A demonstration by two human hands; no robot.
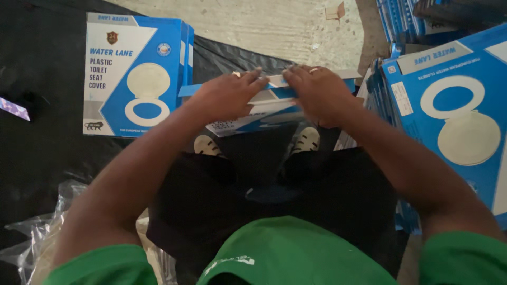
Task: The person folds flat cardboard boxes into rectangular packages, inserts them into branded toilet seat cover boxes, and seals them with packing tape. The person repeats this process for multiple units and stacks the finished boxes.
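A flat blue and white cardboard box point(264, 119) stands on edge in front of my knees, its narrow top side facing up. My left hand point(227, 95) presses on the top edge at the left, fingers curled over a blue flap. On the same edge at the right rests my right hand point(314, 92), with its fingertips on the flap. The fingertips of both hands nearly meet at the middle of the box. The lower part of the box is hidden behind my hands and legs.
Two or more like boxes point(134, 74), printed with a toilet seat picture, lie stacked at the left on a black sheet point(42, 142). A pile of the same boxes point(449, 105) leans at the right. Crumpled clear plastic point(37, 232) lies at the lower left. Bare concrete floor point(264, 26) lies beyond.
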